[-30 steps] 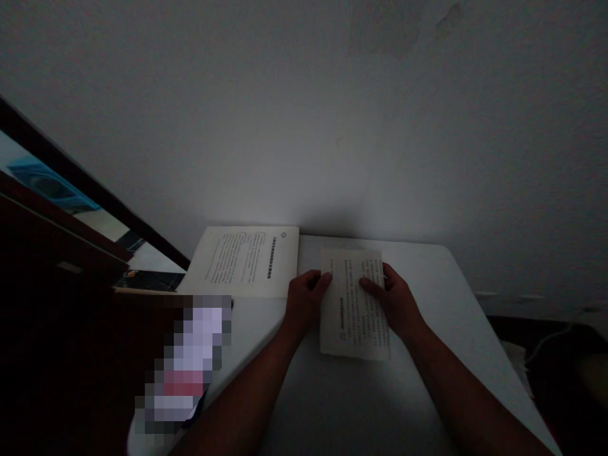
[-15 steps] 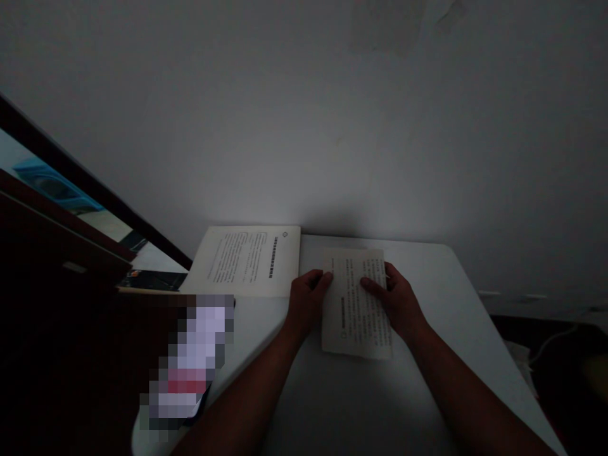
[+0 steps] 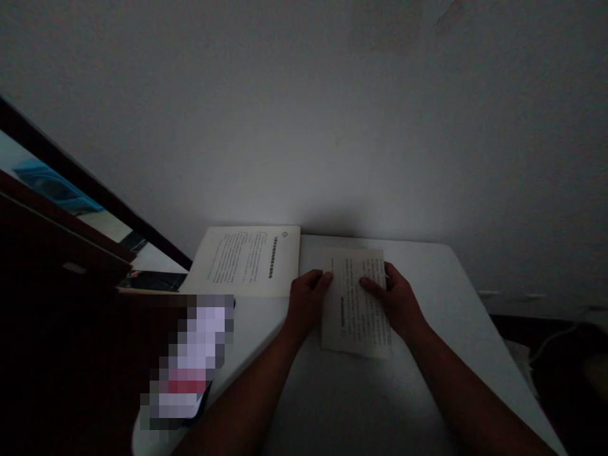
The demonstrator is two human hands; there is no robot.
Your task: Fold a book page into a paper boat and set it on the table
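Between my two hands is a printed sheet of paper (image 3: 354,304), its lines of text running sideways. My left hand (image 3: 306,301) pinches the sheet's left edge, thumb on top. On the opposite edge, my right hand (image 3: 396,294) grips with its thumb lying across the print and its fingers behind, mostly hidden. Whether the sheet is a single layer or folded, I cannot tell. Beyond my left hand, a stack of printed paper (image 3: 251,263) lies on the white table (image 3: 418,259) near the wall.
A phone-like device (image 3: 190,361), blurred by large pixels, lies at the table's left edge. Behind the table rises a grey wall (image 3: 304,126). A dark-framed mirror or panel (image 3: 95,183) leans at the left. Dim items and a cable (image 3: 555,335) show beyond the right edge.
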